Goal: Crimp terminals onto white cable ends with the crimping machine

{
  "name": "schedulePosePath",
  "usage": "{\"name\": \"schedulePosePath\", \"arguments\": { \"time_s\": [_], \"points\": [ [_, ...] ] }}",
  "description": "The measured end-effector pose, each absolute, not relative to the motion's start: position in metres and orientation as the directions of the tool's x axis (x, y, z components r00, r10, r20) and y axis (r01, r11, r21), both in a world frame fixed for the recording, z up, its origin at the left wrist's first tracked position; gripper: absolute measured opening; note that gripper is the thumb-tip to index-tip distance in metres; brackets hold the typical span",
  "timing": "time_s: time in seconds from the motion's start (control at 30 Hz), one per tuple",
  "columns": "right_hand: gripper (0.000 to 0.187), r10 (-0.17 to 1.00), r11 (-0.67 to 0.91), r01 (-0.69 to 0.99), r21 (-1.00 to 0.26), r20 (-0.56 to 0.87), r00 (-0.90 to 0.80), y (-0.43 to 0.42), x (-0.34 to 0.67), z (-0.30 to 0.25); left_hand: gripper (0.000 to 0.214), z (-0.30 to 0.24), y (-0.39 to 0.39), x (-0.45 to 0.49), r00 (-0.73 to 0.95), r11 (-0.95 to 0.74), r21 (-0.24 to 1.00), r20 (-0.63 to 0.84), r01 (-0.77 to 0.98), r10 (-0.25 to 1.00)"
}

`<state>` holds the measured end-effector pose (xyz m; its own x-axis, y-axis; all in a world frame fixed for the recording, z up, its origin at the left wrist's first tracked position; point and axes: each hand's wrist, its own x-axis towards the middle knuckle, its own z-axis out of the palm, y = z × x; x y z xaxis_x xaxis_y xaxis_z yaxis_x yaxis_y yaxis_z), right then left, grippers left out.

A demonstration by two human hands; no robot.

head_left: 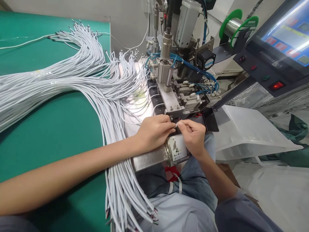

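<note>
My left hand (155, 131) and my right hand (193, 134) meet at the front of a bench machine (169, 96). Between their pinched fingertips is the stripped end of a white cable (177, 125), with a bit of red wire showing; the fingers hide most of it. Just behind my hands, several other white cables run into the machine's dark slotted holder (155, 100). Below my fingers is a white label (177, 148) on the machine's front. Under my left forearm, a loose bundle of white cables (120, 190) hangs over the table edge, coloured wire ends showing.
More bundled white cables (48, 83) lie across the green table (60, 135) at left. A solder wire spool (234, 27) with green flanges sits at the upper right, beside a tilted control screen (287, 35). A translucent plastic bin (253, 129) stands right of the machine.
</note>
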<state>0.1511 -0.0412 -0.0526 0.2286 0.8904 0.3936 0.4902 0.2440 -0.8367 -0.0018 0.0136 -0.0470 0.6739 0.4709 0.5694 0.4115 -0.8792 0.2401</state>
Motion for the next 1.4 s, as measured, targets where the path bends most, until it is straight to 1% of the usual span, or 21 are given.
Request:
{"name": "schedulePosePath", "arguments": {
  "time_s": [0.1,0.17,0.23,0.33,0.47,0.57,0.63,0.73,0.8,0.9,1.03,1.1,1.17,1.23,1.3,1.37,1.4],
  "points": [
    [0.021,0.943,0.126,0.426,-0.896,0.241,0.228,-0.039,0.163,-0.064,0.024,-0.046,0.014,-0.002,0.792,-0.874,0.120,0.380,0.470,0.478],
    [0.022,0.966,0.073,0.372,-0.925,0.159,0.205,-0.036,0.172,-0.071,0.026,-0.044,0.014,-0.002,0.840,-0.876,0.038,0.265,0.481,0.473],
    [0.022,0.980,0.024,0.328,-0.944,0.088,0.180,-0.034,0.178,-0.077,0.027,-0.042,0.014,-0.001,0.861,-0.879,-0.008,0.204,0.477,0.466],
    [0.024,0.993,-0.031,0.256,-0.966,-0.001,0.120,-0.030,0.180,-0.081,0.025,-0.041,0.014,0.000,0.861,-0.874,-0.032,0.194,0.484,0.470],
    [0.026,0.997,-0.069,0.140,-0.988,-0.063,0.049,-0.027,0.175,-0.081,0.022,-0.044,0.016,-0.001,0.854,-0.874,-0.024,0.230,0.485,0.467],
    [0.025,0.992,-0.119,0.038,-0.992,-0.117,0.041,-0.027,0.172,-0.080,0.024,-0.045,0.016,-0.002,0.860,-0.888,-0.017,0.258,0.459,0.440],
    [0.024,0.988,-0.148,-0.014,-0.989,-0.148,0.039,-0.026,0.172,-0.080,0.028,-0.045,0.017,-0.002,0.873,-0.900,-0.017,0.254,0.435,0.417],
    [0.024,0.981,-0.189,-0.055,-0.980,-0.190,0.020,-0.025,0.173,-0.080,0.026,-0.043,0.016,-0.003,0.883,-0.904,-0.016,0.226,0.426,0.412],
    [0.026,0.980,-0.201,-0.055,-0.978,-0.201,0.001,-0.023,0.174,-0.082,0.024,-0.041,0.016,-0.003,0.885,-0.902,-0.024,0.206,0.432,0.418],
    [0.029,0.984,-0.176,-0.026,-0.984,-0.176,-0.017,-0.021,0.176,-0.086,0.024,-0.040,0.017,-0.002,0.894,-0.904,-0.046,0.178,0.425,0.411],
    [0.032,0.998,-0.066,0.065,-0.996,-0.066,0.008,-0.021,0.176,-0.091,0.027,-0.039,0.017,-0.001,0.901,-0.905,-0.054,0.136,0.423,0.413],
    [0.033,0.999,-0.039,0.089,-0.995,-0.036,0.031,-0.021,0.174,-0.094,0.028,-0.036,0.016,-0.001,0.897,-0.901,-0.043,0.122,0.432,0.424],
    [0.033,0.998,-0.042,0.097,-0.994,-0.038,0.047,-0.019,0.173,-0.095,0.022,-0.032,0.013,-0.003,0.893,-0.897,-0.028,0.106,0.442,0.437],
    [0.033,0.998,-0.048,0.111,-0.993,-0.042,0.056,-0.017,0.173,-0.096,0.011,-0.026,0.010,-0.005,0.887,-0.889,-0.036,0.092,0.457,0.452],
    [0.032,0.997,-0.046,0.130,-0.990,-0.038,0.066,-0.016,0.175,-0.094,0.012,-0.020,0.006,-0.007,0.880,-0.878,-0.068,0.081,0.473,0.468],
    [0.031,0.991,-0.032,0.157,-0.987,-0.011,0.132,-0.023,0.178,-0.090,0.013,-0.015,0.003,-0.008,0.867,-0.861,-0.098,0.070,0.499,0.494],
    [0.030,0.978,-0.012,0.178,-0.984,0.026,0.209,-0.030,0.178,-0.087,0.012,-0.014,0.002,-0.008,0.855,-0.848,-0.109,0.061,0.518,0.515]
  ]
}}
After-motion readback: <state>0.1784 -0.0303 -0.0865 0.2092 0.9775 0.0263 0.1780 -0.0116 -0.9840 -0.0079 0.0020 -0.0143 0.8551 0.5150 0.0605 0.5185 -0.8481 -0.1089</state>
